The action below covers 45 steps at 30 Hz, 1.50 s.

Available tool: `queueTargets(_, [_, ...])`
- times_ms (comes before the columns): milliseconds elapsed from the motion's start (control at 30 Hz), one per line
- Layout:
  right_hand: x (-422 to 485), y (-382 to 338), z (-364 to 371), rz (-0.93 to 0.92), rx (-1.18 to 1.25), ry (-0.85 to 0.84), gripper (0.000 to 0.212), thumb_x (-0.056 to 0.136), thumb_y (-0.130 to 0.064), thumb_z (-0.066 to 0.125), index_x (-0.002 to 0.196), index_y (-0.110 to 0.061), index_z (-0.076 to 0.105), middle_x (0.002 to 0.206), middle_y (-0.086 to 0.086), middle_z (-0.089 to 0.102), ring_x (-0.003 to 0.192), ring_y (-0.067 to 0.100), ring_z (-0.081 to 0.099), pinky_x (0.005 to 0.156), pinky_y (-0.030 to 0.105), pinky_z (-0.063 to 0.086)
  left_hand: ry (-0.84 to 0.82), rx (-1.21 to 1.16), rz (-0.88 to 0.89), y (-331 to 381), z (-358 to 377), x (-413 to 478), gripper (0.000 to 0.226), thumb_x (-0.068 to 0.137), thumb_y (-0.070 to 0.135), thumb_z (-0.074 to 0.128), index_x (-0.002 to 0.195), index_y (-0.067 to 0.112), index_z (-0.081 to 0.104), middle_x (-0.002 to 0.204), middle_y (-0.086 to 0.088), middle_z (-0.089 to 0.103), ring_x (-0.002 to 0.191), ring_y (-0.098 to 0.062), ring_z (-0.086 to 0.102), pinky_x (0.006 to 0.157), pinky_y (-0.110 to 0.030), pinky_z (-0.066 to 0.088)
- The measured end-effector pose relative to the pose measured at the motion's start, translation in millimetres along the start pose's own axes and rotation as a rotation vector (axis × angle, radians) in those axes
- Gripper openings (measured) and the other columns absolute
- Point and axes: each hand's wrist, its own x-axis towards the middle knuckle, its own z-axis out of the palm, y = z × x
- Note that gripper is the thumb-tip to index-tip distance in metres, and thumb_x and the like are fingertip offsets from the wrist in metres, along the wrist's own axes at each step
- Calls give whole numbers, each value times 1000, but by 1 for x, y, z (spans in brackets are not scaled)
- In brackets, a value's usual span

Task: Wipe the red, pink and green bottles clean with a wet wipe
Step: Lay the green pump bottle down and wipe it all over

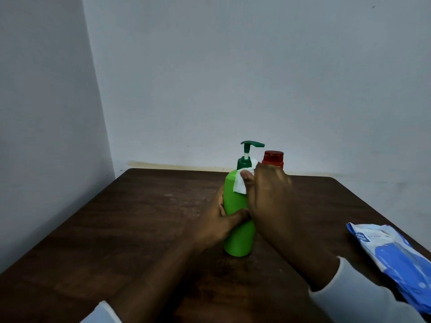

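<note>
A green pump bottle stands upright in the middle of the dark wooden table. My left hand grips its body from the left, thumb across the front. My right hand holds a white wet wipe against the bottle's shoulder, just under the dark green pump. Behind my right hand stands a red bottle; only its cap and top show. No pink bottle is visible.
A blue and white pack of wet wipes lies at the table's right edge. Pale walls close off the table at the back and on the left.
</note>
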Motion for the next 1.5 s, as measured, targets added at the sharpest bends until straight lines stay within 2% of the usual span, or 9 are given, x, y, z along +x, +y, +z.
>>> queueTargets(133, [19, 1, -13, 149, 402, -214, 49, 102, -53, 33, 87, -12, 54, 77, 4, 60, 73, 17, 55, 66, 40, 44, 81, 70, 20, -5, 8, -7, 56, 94, 21, 74, 130, 51, 43, 123, 17, 69, 113, -5, 68, 94, -38, 60])
queueTargets(267, [13, -1, -18, 377, 794, -276, 54, 94, -60, 36, 104, -13, 62, 99, 9, 66, 92, 17, 62, 87, 37, 50, 89, 466, 116, -12, 19, -14, 71, 89, 73, 52, 149, 57, 18, 144, 22, 48, 128, 3, 52, 106, -37, 49])
queueTargets(333, [7, 0, -16, 366, 810, -270, 50, 97, -60, 37, 104, -17, 62, 99, 9, 66, 93, 22, 63, 87, 45, 50, 70, 231, 84, -10, 22, -20, 72, 86, 85, 43, 151, 57, 26, 151, 22, 47, 133, 2, 51, 109, -31, 45])
queueTargets(467, [9, 6, -22, 328, 846, -365, 28, 103, -45, 42, 107, -27, 63, 98, -1, 67, 94, 16, 64, 88, 47, 52, 99, -222, -10, 1, 18, -15, 45, 92, 54, 44, 130, 37, 60, 126, 15, 71, 113, 5, 66, 87, -13, 52])
queueTargets(567, [11, 4, -29, 322, 844, -355, 26, 103, -44, 44, 107, -29, 65, 98, -2, 68, 94, 15, 65, 89, 47, 52, 78, -204, -17, 2, 15, -9, 56, 97, 50, 56, 148, 31, 47, 140, 11, 63, 128, -6, 61, 96, -24, 53])
queueTargets(733, [14, -3, -33, 339, 908, -458, 27, 100, -51, 49, 108, -29, 64, 97, 3, 70, 92, 23, 69, 85, 56, 56, 93, -113, -30, -1, 12, -5, 56, 83, 43, 82, 131, 34, 56, 124, 11, 70, 115, -8, 66, 91, -30, 57])
queueTargets(933, [9, -18, -29, 248, 506, -205, 16, 97, -46, 56, 96, -30, 59, 81, -12, 65, 77, -1, 61, 60, 12, 41, 157, 41, 30, 0, 10, -3, 53, 83, 12, 82, 119, 43, 56, 109, 30, 69, 100, 5, 67, 78, -25, 59])
queueTargets(1067, [10, -20, -23, 233, 357, -87, 32, 95, -53, 54, 106, -24, 60, 87, -11, 65, 79, 4, 61, 65, 24, 46, 178, 72, 82, -5, 12, -4, 57, 80, 11, 85, 119, 43, 58, 113, 20, 72, 103, -2, 70, 81, -29, 61])
queueTargets(1500, [33, 18, -37, 173, 438, -263, 54, 98, -47, 52, 52, -24, 35, 44, -12, 42, 43, 6, 40, 46, 21, 26, 159, 22, 74, -6, 9, 2, 63, 74, 25, 92, 125, 42, 58, 119, 7, 74, 108, -15, 73, 88, -49, 62])
